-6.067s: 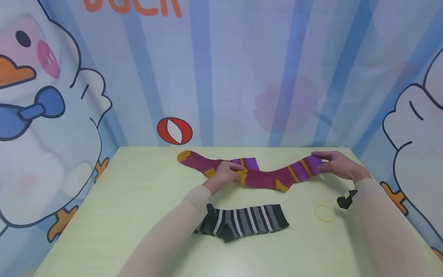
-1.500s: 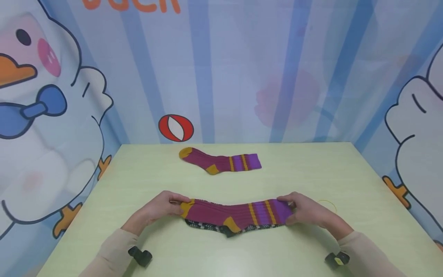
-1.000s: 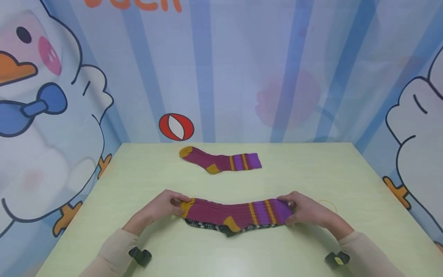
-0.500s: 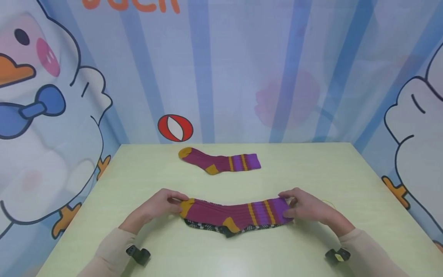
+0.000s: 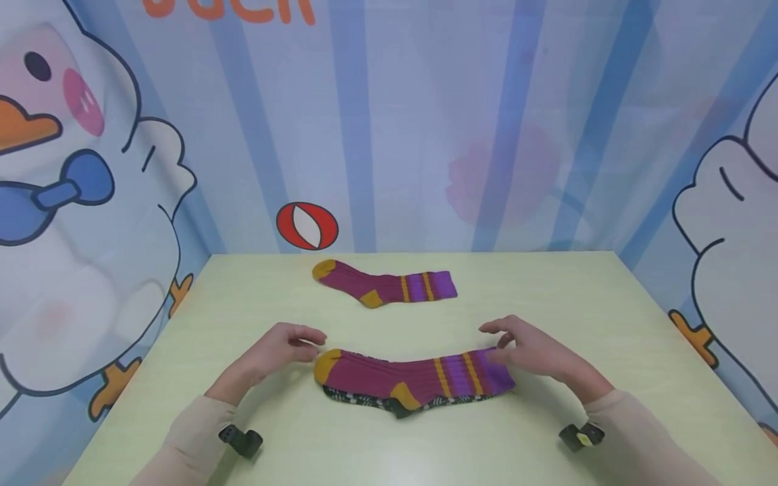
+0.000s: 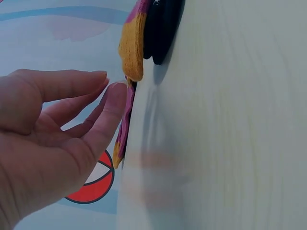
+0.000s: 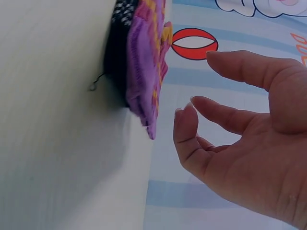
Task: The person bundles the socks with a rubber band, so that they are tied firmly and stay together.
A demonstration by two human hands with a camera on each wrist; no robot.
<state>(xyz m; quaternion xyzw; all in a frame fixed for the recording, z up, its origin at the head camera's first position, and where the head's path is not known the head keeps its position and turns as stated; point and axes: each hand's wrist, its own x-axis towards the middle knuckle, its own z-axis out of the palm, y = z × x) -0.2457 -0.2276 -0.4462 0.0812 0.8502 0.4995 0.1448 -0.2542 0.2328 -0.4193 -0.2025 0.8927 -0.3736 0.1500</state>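
a striped backdrop stands behind the pale table. toward the front, 1 maroon sock lies over 1 black patterned sock; 1 matching sock lies farther back. the left hand, released, hovers beside the maroon sock's yellow toe; the right hand, likewise released, hovers near its purple cuff.
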